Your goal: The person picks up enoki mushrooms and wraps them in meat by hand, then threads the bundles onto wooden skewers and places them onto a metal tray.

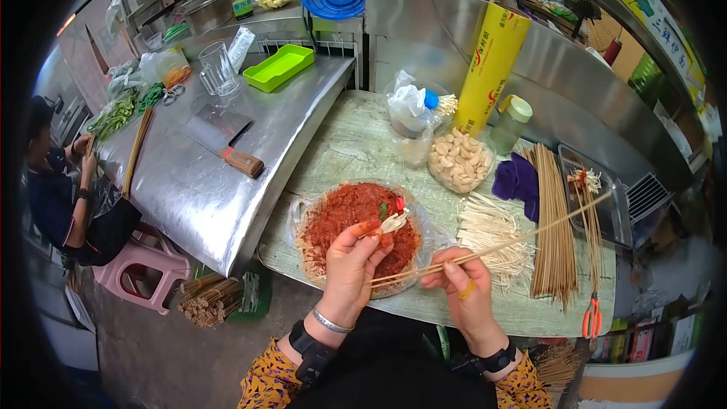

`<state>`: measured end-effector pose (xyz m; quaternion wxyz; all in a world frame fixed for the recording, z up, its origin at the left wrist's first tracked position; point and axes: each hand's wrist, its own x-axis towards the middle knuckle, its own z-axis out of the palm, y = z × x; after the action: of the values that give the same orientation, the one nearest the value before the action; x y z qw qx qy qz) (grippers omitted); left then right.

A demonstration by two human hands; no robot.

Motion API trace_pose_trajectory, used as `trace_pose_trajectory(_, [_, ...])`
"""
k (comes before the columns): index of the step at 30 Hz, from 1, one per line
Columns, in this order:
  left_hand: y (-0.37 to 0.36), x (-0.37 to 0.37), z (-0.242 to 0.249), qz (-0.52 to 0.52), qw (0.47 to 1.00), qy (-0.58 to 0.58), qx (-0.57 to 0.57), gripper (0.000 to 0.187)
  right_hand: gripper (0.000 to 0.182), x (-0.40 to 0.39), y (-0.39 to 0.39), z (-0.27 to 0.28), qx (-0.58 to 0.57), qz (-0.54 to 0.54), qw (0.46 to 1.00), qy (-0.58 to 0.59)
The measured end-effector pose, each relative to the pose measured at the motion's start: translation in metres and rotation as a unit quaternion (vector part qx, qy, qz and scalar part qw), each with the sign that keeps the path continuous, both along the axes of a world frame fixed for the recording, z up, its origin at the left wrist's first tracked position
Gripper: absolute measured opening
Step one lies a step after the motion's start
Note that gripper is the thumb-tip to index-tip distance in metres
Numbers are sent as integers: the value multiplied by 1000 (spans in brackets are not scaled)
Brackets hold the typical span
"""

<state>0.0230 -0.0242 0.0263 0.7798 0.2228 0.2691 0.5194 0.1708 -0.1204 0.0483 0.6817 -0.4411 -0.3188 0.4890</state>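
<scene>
My left hand pinches a small bunch of enoki mushrooms, its fingertips smeared red. Right below lies a mound of red minced meat on clear plastic. My right hand is closed on a few thin bamboo skewers, which slant from beneath the left hand up to the right. Beyond the right hand, loose white enoki strands lie on the green board. To their right is a thick row of bare skewers.
Loaded skewers rest partly on a metal tray, near orange-handled scissors. Peeled garlic cloves stand before a yellow film roll. A cleaver lies on the steel table. At far left a person sits working.
</scene>
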Motion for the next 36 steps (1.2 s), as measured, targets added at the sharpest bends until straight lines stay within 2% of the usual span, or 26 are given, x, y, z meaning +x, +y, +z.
trace_pose_trajectory(3, [0,-1,-5,15,1000,12,-3,21,16,-2,-2,-1,6,32,999,2])
trace_pose_trajectory(5, [0,-5,-8,0,999,37,24,20,15,8,-6,-3,29,151,988,-13])
trace_pose_trajectory(6, [1,-7,-8,-10,997,66,49,19,15,11,-7,0,29,148,988,-15])
trace_pose_trajectory(8, [0,-11,-3,-15,995,83,51,20,17,13,-11,13,-37,179,983,-24])
trace_pose_trajectory(9, [0,-13,-2,-24,991,111,68,19,17,17,-12,19,-38,177,983,-23])
trace_pose_trajectory(11, [0,-16,-4,-34,987,138,80,19,21,27,-11,30,51,134,990,-10])
trace_pose_trajectory(13, [-1,-18,-7,-41,972,167,158,22,22,32,-3,37,62,109,992,-4])
trace_pose_trajectory(17, [-4,-20,-4,-50,967,171,185,17,23,39,8,33,64,63,996,10])
trace_pose_trajectory(19, [-3,-24,-5,-61,946,230,221,17,23,38,12,25,59,59,996,19])
trace_pose_trajectory(25, [-3,-21,-10,-75,965,167,188,18,21,37,10,18,62,58,996,2])
trace_pose_trajectory(32, [-2,-17,-3,-69,964,173,189,18,21,39,7,18,58,70,996,-21])
trace_pose_trajectory(36, [-3,-19,4,-101,969,173,142,21,22,39,6,20,50,61,995,-63])
